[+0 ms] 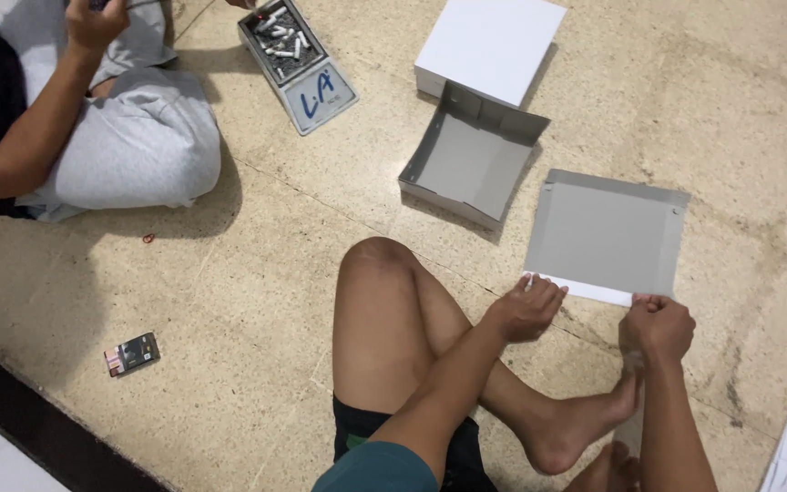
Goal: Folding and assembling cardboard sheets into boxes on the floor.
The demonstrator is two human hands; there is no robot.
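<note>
Floor: cardboard sheet at hands

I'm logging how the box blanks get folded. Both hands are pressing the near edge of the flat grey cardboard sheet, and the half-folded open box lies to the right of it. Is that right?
Not quite. In the head view the left hand and right hand do press the near edge of the flat grey cardboard sheet, but the half-folded open box lies to its left, not its right.
</note>
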